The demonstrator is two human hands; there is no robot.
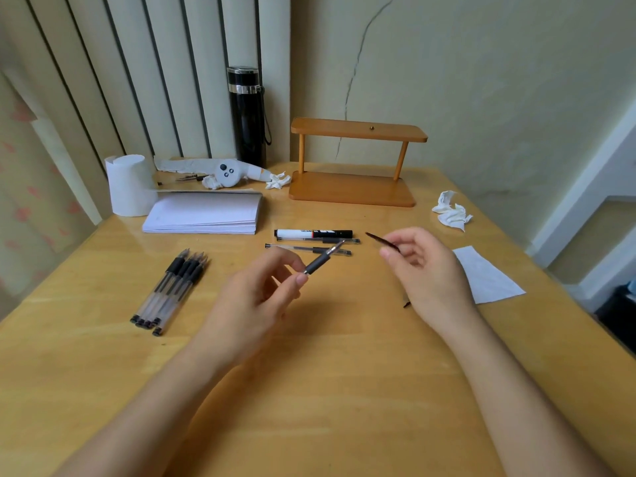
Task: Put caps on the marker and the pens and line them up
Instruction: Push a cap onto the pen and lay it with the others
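Pen in left hand (253,297): uncapped pen (321,260) pinched at its black grip between thumb and forefinger, long axis slanting up and to the right, metal tip toward the far right, raised above the bench (309,390).
Cap in right hand (428,266): thin dark cap (382,241) pinched between thumb and forefinger, long axis slanting toward the far left, free end aimed up-left, apart from the pen tip.
Lined-up row: marker (313,233) capped, lying crosswise, black cap to the right; two capped pens (309,245) just in front of it, parallel, long axes left to right.
Uncapped bunch: loose pens (170,289) at the left, side by side and touching, tips toward the far side, black ends toward the near edge.
Rack: wooden rack (354,163) at the back, both levels bare.
Left hand pose: palm turned inward, other fingers curled loosely.
Right hand pose: back of hand facing up, remaining fingers curled; small dark object partly hidden beneath the wrist, cannot tell what.
Elsewhere on bench: paper stack (203,213), crumpled tissue (451,211), black flask (247,115).
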